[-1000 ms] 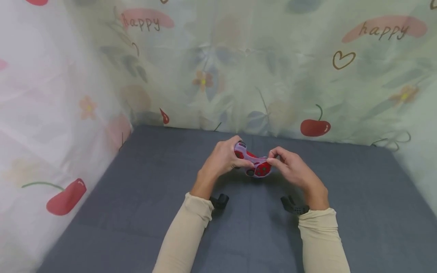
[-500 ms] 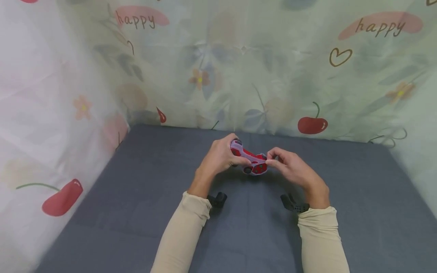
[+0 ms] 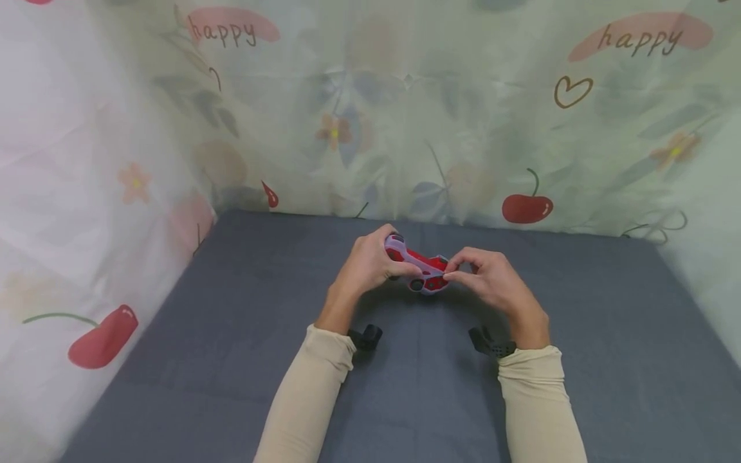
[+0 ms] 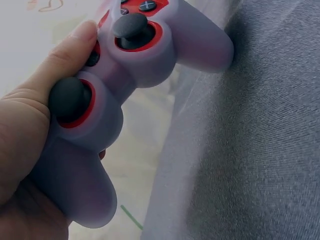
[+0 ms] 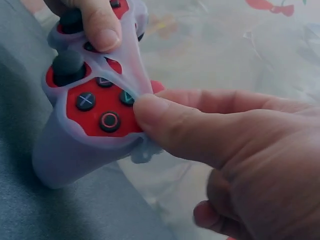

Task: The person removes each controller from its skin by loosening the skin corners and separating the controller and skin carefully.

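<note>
A red game controller (image 3: 421,258) is held just above the table, wearing a translucent pale purple silicone cover (image 5: 136,52). My left hand (image 3: 366,262) grips one end of it, thumb across the front between the black thumbsticks (image 4: 131,26). At the other end, my right hand (image 3: 489,276) pinches the cover's edge between thumb and forefinger, beside the symbol buttons (image 5: 109,121). In the right wrist view the cover is pulled into a taut strip over the controller's face, baring red plastic. The right forefinger's tip is hidden behind the thumb.
A dark grey cloth covers the table (image 3: 231,360). Behind it hangs a pale printed curtain (image 3: 393,141) with cherries, flowers and "happy" lettering, and another printed sheet (image 3: 69,231) closes the left side. Each wrist wears a black camera mount (image 3: 366,337).
The head view has shifted slightly. My right hand keeps its pinch while the cover's strip is drawn slightly towards me, showing more red along the controller's far side. The left hand keeps its grip.
</note>
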The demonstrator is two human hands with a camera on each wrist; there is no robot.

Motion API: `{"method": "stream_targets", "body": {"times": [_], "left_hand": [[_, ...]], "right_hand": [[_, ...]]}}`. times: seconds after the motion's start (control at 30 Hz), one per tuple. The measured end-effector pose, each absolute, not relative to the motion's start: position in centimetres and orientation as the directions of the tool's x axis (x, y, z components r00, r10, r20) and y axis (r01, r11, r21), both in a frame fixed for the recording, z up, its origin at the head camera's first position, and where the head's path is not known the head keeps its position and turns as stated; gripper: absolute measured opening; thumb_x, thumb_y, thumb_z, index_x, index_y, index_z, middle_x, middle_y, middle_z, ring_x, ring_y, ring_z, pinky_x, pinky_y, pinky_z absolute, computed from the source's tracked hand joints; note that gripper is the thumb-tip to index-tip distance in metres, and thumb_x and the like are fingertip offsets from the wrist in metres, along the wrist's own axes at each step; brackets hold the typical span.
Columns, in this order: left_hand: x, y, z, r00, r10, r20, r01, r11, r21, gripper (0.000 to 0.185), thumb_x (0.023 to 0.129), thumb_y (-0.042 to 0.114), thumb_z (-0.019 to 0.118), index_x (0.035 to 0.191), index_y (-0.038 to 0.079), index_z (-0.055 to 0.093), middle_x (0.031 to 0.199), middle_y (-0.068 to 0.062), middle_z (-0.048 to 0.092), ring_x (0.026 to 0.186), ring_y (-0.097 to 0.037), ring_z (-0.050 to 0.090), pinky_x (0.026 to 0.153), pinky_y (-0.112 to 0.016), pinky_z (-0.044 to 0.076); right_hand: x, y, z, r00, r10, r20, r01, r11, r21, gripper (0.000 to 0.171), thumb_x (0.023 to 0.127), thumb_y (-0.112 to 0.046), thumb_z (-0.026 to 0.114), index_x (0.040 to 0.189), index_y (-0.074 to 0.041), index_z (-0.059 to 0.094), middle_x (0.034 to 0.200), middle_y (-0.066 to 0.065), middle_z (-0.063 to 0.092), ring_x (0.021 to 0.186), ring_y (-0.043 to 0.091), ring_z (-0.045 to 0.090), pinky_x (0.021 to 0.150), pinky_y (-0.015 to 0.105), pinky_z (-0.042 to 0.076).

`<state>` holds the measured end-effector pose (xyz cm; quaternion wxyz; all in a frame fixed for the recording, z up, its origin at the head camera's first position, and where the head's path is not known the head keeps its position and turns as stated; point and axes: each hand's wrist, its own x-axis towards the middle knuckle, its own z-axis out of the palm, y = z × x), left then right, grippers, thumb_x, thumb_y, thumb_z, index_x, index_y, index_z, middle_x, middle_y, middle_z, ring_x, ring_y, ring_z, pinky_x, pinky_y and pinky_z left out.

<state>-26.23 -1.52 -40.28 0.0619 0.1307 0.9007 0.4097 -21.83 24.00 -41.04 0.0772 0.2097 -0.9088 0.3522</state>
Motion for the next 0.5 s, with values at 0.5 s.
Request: {"method": "stream_targets", "body": {"times": [0.5], "left_hand": [[-26.45,-1.96,-40.67,-0.967,0.253,-0.013,0.152,0.621,0.769,0.064,0.072,0.052,0.09,0.115,0.021,0.055,0.093,-0.001,0.066,0.074,-0.021,0.064,0.062,-0.031,0.053]], "right_hand": [[-21.18,23.97,-40.74,-0.939,-0.224,0.262,-0.344,0.668,-0.66,0.02,0.089,-0.015,0.079,0.108,-0.02,0.082,0.098,0.003,0.08,0.077,0.01,0.065,0.065,0.022,0.051]]}}
